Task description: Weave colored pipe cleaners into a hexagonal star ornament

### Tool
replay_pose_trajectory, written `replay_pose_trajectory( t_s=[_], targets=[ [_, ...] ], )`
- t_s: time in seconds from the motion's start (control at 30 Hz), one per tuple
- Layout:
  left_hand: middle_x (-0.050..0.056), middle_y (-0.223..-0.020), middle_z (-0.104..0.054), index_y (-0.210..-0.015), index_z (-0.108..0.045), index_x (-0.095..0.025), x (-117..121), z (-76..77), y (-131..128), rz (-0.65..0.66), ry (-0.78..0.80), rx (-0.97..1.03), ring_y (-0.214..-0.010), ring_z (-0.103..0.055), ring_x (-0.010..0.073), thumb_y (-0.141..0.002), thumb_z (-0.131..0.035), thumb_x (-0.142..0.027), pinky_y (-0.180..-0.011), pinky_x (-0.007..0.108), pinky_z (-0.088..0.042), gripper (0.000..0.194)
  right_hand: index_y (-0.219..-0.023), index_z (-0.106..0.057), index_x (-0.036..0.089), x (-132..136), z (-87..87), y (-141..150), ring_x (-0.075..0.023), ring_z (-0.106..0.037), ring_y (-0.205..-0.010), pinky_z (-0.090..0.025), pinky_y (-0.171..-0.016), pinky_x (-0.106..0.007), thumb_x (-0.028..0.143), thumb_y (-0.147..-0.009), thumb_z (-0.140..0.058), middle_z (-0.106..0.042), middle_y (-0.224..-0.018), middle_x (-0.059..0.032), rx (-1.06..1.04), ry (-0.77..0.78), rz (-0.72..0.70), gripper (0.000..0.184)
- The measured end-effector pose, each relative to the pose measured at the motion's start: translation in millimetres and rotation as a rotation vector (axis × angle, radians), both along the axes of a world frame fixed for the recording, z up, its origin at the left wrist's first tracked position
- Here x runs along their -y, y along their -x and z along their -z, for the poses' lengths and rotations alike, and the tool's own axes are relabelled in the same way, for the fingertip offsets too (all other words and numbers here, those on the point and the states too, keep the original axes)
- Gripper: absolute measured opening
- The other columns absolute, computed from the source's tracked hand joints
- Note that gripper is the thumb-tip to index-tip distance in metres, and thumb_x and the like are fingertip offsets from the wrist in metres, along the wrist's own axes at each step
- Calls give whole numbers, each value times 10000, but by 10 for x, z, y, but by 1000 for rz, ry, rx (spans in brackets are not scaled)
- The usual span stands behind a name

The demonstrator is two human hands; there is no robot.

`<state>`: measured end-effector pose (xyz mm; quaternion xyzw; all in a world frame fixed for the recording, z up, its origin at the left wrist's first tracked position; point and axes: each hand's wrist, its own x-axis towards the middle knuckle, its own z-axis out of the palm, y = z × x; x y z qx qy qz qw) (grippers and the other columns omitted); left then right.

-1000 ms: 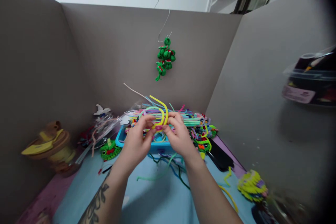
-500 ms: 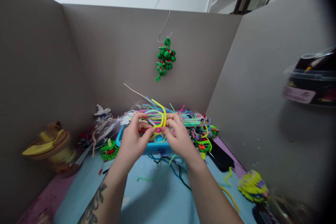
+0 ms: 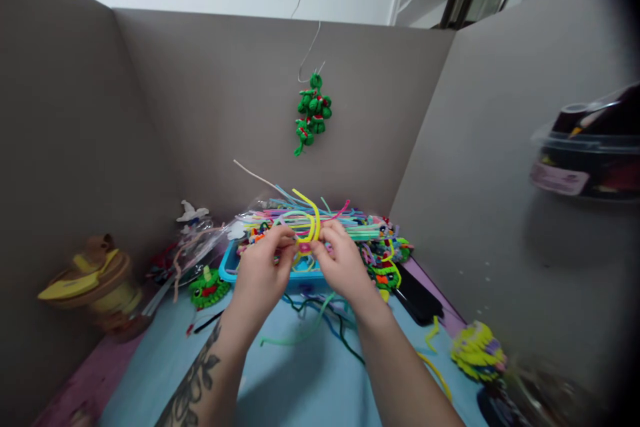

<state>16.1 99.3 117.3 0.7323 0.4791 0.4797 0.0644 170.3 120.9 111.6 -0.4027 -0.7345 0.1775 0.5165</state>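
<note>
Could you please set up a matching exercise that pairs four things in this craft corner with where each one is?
Things:
1. yellow pipe cleaner
2. green bundle
3. blue tray
4. frog figure

Places:
A. hanging by a wire on the back partition
B. on the table, left of the tray
C. pinched between the left hand and right hand
D. behind the hands, heaped with coloured pipe cleaners

Pairs: 1-C, 2-A, 3-D, 4-B
</note>
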Motion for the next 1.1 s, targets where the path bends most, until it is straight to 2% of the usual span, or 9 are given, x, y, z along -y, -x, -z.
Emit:
replay_pose_trajectory(
  t_s=[0.13, 0.27, 0.37, 0.6, 0.73, 0.9, 1.1],
  targets=[
    [49, -935, -708, -961, -606, -209, -7, -38, 23, -24, -122, -52, -883, -664, 198, -859, -567, -200, -789, 332, -523, 110, -750, -567, 208, 16, -27, -51, -186, -524, -807, -413, -736, -301, 218, -859, -480, -548, -822, -28, -80, 42, 10, 140],
    [61, -917, -711, -910, -644, -189, -25, -76, 68, 44, -252, -167, -899, -634, 203, -870, -566, -180, -834, 356, -495, 89, -768, -577, 199, 54, -56, -84, -173, -523, -726, -402, -669, -283, 278, -854, -475, -574, -769, -13, -122, 166, -43, 154],
    [59, -865, -715, -895, -660, -181, -27, -84, 85, 84, -298, -211, -844, -631, 195, -876, -565, -187, -807, 349, -495, 97, -749, -559, 202, 83, -76, -83, -155, -500, -679, -383, -635, -265, 307, -842, -477, -561, -716, 8, -128, 237, -87, 163],
    [51, -791, -725, -859, -669, -174, 2, -78, 86, 90, -424, -307, -752, -630, 179, -877, -561, -161, -746, 320, -495, 110, -728, -537, 200, 107, -75, -55, -139, -462, -642, -378, -620, -259, 324, -831, -463, -516, -674, 21, -117, 277, -81, 178],
    [49, -823, -736, -872, -663, -174, -30, -54, 98, 64, -469, -368, -801, -639, 190, -871, -566, -144, -780, 328, -492, 101, -783, -559, 189, 99, -52, -36, -128, -441, -606, -367, -578, -249, 310, -824, -465, -532, -688, 20, -124, 296, -63, 158],
    [42, -830, -739, -896, -661, -177, -51, -30, 103, 58, -534, -377, -812, -641, 195, -875, -550, -134, -788, 333, -488, 121, -745, -539, 185, 91, -29, -23, -121, -432, -603, -354, -570, -241, 303, -827, -468, -529, -684, 23, -128, 298, -49, 161],
    [55, -894, -741, -918, -666, -189, -90, -7, 112, 43, -451, -355, -862, -652, 214, -884, -543, -175, -826, 365, -478, 128, -713, -514, 189, 51, 4, -9, -113, -415, -588, -330, -555, -236, 314, -818, -497, -482, -632, 41, -197, 295, -75, 164]
  ],
)
